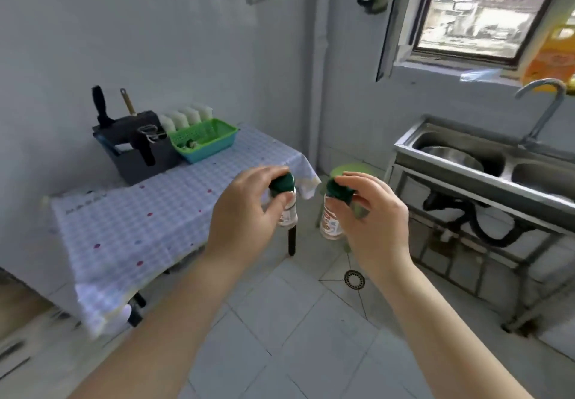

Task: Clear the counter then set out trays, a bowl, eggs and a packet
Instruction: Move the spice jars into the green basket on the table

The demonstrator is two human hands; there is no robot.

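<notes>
Left grip: left hand (pixel 245 212) pinches the green cap of the left jar (pixel 287 209), fingers pressed on it, jar hanging in the air off the near right corner of the tabletop (pixel 130 230).
Right grip: right hand (pixel 376 221) pinches the green cap of the right jar (pixel 331 218) the same way, over the floor, between tabletop and sink (pixel 460 149).
Jars: small, clear, labelled; both upright, close together, apart from each other and from any surface.
Tabletop: checked cloth, mostly bare; at the far left end stand a dark rack (pixel 137 146) with utensils and a green basket (pixel 203 140) touching it, white containers (pixel 186 117) just behind.
Sink: steel, right side; a metal bowl (pixel 451 157) lies in the left basin.
Task things: no trays, eggs or packet in view; the bowl in the sink may be the one wanted, cannot tell.
Progress: judged early. Clearing looks under way, with the two jars being carried off; rack and basket are not yet removed, if they are to go.
Left to do: put the jars down elsewhere, finish clearing, then set out everything.
</notes>
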